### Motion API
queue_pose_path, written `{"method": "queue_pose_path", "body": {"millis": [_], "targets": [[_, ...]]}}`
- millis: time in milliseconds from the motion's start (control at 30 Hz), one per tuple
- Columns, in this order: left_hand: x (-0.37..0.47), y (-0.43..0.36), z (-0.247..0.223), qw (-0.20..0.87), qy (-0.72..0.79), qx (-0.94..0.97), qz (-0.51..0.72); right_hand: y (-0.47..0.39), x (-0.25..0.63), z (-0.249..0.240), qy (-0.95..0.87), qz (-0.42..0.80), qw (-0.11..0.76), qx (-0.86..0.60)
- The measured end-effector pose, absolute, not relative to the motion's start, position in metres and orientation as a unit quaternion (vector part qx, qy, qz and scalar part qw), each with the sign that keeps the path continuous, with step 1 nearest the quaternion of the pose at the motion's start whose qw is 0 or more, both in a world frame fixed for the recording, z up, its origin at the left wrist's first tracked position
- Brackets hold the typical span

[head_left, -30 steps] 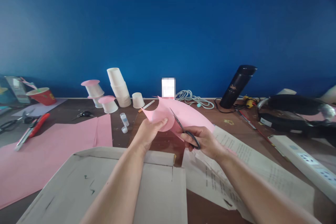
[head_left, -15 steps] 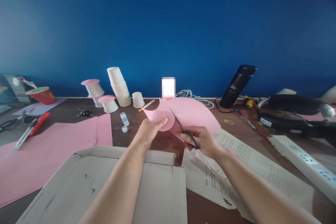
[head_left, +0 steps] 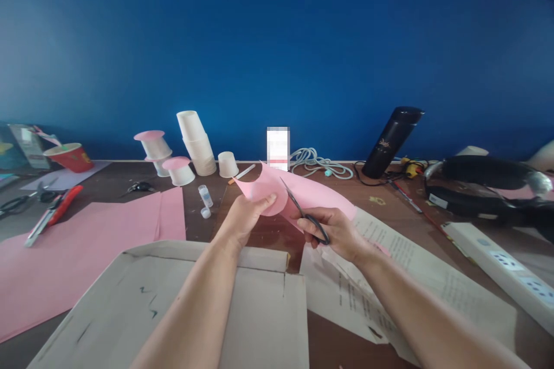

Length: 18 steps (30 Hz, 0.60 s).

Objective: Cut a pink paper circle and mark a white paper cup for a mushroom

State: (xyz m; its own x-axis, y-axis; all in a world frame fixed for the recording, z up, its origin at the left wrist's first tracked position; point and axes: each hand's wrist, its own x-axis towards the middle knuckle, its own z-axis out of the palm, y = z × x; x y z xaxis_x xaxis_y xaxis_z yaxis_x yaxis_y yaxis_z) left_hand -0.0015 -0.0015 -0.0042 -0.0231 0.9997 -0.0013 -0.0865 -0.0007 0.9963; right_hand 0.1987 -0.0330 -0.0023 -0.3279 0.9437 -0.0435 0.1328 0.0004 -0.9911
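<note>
My left hand (head_left: 247, 213) pinches the rounded left part of a pink paper (head_left: 318, 190), thumb on top. In my right hand (head_left: 331, 228) is a pair of black-handled scissors (head_left: 294, 200), its blades pointing up and left at the curved edge beside my left thumb. The rest of the pink paper extends to the right, behind the scissors and my right hand. Whether the blades are parted is hard to make out.
White paper cups (head_left: 199, 147) stand at the back, left of a phone-like bright screen (head_left: 278, 147). A black bottle (head_left: 389, 143) and a power strip (head_left: 502, 265) are right; cardboard (head_left: 173, 300), pink sheets (head_left: 99, 242) and a red cutter (head_left: 64, 204) lie left.
The far edge of the pink paper has dropped and tilted, showing more of the white cable and the bright screen behind it. Both hands have hardly moved.
</note>
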Motion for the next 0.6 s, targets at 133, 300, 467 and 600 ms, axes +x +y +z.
{"method": "queue_pose_path", "body": {"millis": [133,300,467,600], "targets": [[-0.0017,-0.0014,-0.0033,0.522,0.473,0.474,0.528,-0.0329,0.1989,-0.0023,-0.605,0.547,0.372,-0.443],[-0.0028,0.0008,-0.0074,0.518,0.467,0.48,0.532,-0.0329,0.198,-0.0036,-0.601,0.548,0.375,-0.444],[-0.0023,0.0009,-0.0092,0.538,0.455,0.475,0.527,-0.0329,0.1947,-0.0072,-0.577,0.573,0.393,-0.429],[-0.0011,0.0003,-0.0088,0.548,0.454,0.469,0.524,-0.0328,0.1936,-0.0086,-0.571,0.578,0.398,-0.426]]}}
